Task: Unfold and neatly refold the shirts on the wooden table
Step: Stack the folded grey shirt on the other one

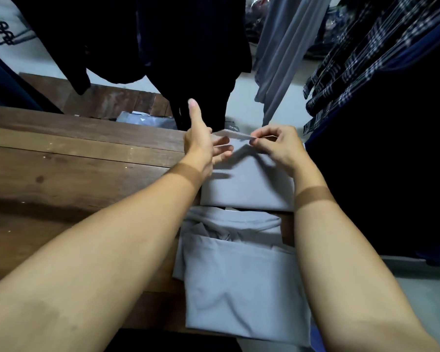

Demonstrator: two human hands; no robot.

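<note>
Two folded grey shirts lie at the right end of the wooden table point(61, 158). The far shirt point(247, 186) is a neat rectangle. My right hand point(277, 148) pinches its far top edge and lifts that edge slightly. My left hand point(203, 143) is at the shirt's far left corner, thumb pointing up, fingers straight and slipped against the lifted layer. The near shirt point(241, 288) lies folded close to me, its collar toward the far shirt, between my forearms.
Dark garments point(188, 47) hang just beyond the table's far edge. Grey clothing point(282, 59) and plaid shirts point(366, 59) hang at the right. A bagged item point(140, 118) lies behind the table. The table's right edge runs along the shirts.
</note>
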